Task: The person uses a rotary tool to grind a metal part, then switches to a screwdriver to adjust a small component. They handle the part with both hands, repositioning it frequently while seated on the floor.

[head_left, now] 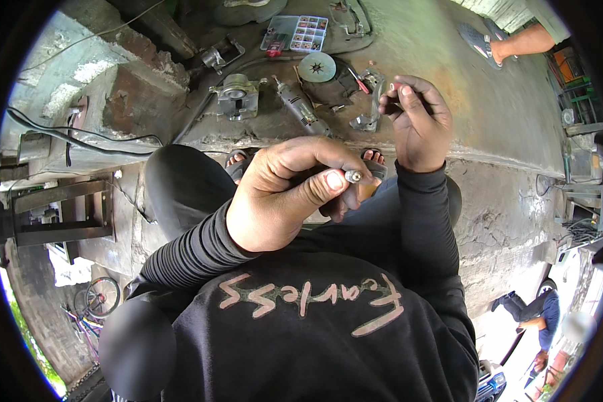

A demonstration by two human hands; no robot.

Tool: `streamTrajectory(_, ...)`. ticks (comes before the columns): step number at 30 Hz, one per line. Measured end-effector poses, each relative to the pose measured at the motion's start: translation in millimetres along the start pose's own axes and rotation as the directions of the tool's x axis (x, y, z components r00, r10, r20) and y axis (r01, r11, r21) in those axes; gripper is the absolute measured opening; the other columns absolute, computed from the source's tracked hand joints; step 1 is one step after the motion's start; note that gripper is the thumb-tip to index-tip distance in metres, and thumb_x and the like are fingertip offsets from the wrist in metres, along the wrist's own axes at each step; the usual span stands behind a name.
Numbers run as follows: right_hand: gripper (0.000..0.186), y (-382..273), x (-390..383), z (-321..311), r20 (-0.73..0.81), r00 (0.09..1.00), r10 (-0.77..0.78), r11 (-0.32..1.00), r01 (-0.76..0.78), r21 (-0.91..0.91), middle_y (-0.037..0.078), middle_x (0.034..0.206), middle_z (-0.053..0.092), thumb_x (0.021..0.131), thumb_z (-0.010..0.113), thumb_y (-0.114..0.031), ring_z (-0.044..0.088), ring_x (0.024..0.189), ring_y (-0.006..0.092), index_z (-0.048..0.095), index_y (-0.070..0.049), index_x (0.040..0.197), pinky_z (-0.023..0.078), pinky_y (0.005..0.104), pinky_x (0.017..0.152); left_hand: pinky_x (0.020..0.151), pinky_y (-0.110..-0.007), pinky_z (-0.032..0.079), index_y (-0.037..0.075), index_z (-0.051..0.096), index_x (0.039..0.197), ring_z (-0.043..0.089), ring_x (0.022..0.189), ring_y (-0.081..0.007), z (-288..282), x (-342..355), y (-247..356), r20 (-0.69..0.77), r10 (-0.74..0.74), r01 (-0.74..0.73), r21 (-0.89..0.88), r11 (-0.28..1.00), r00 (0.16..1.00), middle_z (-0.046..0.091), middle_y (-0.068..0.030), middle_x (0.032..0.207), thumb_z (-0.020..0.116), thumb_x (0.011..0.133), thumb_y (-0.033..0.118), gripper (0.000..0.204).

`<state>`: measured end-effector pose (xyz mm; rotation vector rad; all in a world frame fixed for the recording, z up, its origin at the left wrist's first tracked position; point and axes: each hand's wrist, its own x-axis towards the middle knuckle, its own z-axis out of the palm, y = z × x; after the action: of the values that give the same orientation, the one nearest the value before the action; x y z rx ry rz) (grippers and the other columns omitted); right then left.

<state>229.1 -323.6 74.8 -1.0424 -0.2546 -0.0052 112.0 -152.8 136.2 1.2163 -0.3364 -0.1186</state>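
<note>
My left hand [281, 194] is closed on a small metal cylinder [354, 176], whose end faces up by my thumb. My right hand [415, 124] is raised to the right, fingertips pinched; what they hold, if anything, is too small to make out. Beyond my hands lie a grey rotary tool [298, 107], a machined metal housing [236, 97], a metal bracket [373, 100], a round disc [317, 67] with a star-shaped centre, a red-handled small tool [361, 86] and a clear compartment box [308, 33] of small parts.
A concrete block [120, 94] and black cables [94, 137] are at the left, above a metal stand [60, 228] and a bicycle [100, 298]. Another person's leg [526, 41] is at top right; a person in dark clothing [543, 318] is at lower right. My bent knees flank my hands.
</note>
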Motion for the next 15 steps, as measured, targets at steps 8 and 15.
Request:
streamTrajectory(8, 0.009, 23.3, -5.4, 5.8, 0.289, 0.953, 0.090, 0.976, -0.026, -0.216, 0.005, 0.087, 0.062, 0.087, 0.061, -0.004, 0.060, 0.077, 0.0123, 0.063, 0.000, 0.095, 0.049, 0.0245, 0.068, 0.062, -0.025, 0.048, 0.001, 0.056, 0.103, 0.060, 0.073, -0.0153, -43.5, 1.7, -36.5, -0.238, -0.125, 0.066, -0.240, 0.969, 0.963, 0.063, -0.0112, 0.096, 0.047, 0.098, 0.013, 0.016)
streamTrajectory(15, 0.010, 77.6, -10.8, 21.7, 0.452, 0.860, 0.238, 0.876, 0.010, -0.482, 0.004, 0.088, 0.059, 0.082, 0.068, -0.005, 0.059, 0.076, 0.0108, 0.065, -0.001, 0.090, 0.048, 0.0248, 0.068, 0.071, -0.034, 0.051, 0.003, 0.058, 0.097, 0.063, 0.088, -0.0269, -108.7, -9.0, -84.7, -0.040, -0.352, 0.296, -0.458, 0.838, 0.935, 0.060, -0.0115, 0.095, 0.052, 0.094, 0.016, 0.014)
